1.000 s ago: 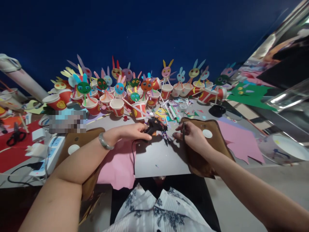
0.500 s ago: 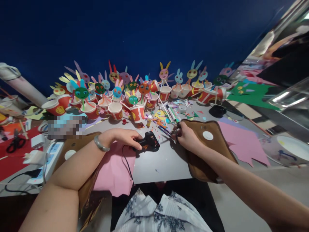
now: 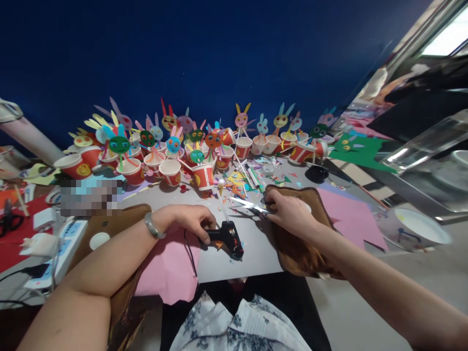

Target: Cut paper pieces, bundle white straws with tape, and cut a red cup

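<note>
Nearer the front edge of the table (image 3: 261, 261) than half a second ago, the glue gun (image 3: 231, 239) is clamped by its handle in the left hand (image 3: 195, 222), while the right hand (image 3: 288, 208), apart from it, grips scissors (image 3: 252, 206) near a brown pad (image 3: 298, 251).

"What's that gun (image 3: 231, 239) showing?"
"Mostly black. The scissors (image 3: 252, 206) are flashing silver."
"And the cups (image 3: 203, 177)?"
"They're wearing red and white, some with yellow circles."
"The shirt (image 3: 204, 324) is carrying dark flowers on white."
"Yes, and the bangle (image 3: 151, 227) is gleaming grey-green, the near paper (image 3: 166, 280) showing pink, the wall (image 3: 219, 53) deep blue."
</note>
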Tool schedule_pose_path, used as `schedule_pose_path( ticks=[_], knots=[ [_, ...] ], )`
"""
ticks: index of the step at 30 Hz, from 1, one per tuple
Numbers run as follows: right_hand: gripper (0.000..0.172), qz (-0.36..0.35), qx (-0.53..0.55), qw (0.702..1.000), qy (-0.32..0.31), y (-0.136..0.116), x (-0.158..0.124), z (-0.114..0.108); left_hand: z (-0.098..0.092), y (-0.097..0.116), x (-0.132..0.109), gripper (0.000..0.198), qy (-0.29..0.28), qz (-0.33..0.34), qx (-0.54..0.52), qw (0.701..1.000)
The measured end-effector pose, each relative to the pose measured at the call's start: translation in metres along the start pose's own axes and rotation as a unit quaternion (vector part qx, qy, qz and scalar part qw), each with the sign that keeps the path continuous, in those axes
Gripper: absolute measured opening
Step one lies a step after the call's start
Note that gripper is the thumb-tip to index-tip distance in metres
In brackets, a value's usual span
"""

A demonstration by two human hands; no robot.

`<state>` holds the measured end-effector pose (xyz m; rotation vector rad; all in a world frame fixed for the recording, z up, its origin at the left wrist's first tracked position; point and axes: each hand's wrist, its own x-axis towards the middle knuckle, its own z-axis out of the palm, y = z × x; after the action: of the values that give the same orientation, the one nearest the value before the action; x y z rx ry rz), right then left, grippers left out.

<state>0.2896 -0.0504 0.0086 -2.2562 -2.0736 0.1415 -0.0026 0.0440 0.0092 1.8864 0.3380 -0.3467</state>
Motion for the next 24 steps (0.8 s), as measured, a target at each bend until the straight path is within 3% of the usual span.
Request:
schedule_pose_path(
  ticks=[6,15,20,24],
  knots=[
    [0.029,-0.026,0.0,0.999,-0.041,-0.008,0.002,0.007,0.007,0.004,0.002,0.018,0.065,0.005,0.09,0.994],
    [0.029,-0.092,0.047,0.99,-0.098,-0.028,0.029,0.016,0.011,0.009,0.001,0.018,0.081,0.007,0.169,0.982],
    [0.02,-0.121,0.037,0.99,-0.068,-0.04,0.039,0.018,0.016,0.014,-0.003,0.02,0.12,-0.001,0.222,0.968],
    [0.019,-0.122,0.014,0.991,-0.056,-0.035,0.045,0.014,0.02,0.021,-0.006,0.022,0.135,0.004,0.258,0.957]
  ],
)
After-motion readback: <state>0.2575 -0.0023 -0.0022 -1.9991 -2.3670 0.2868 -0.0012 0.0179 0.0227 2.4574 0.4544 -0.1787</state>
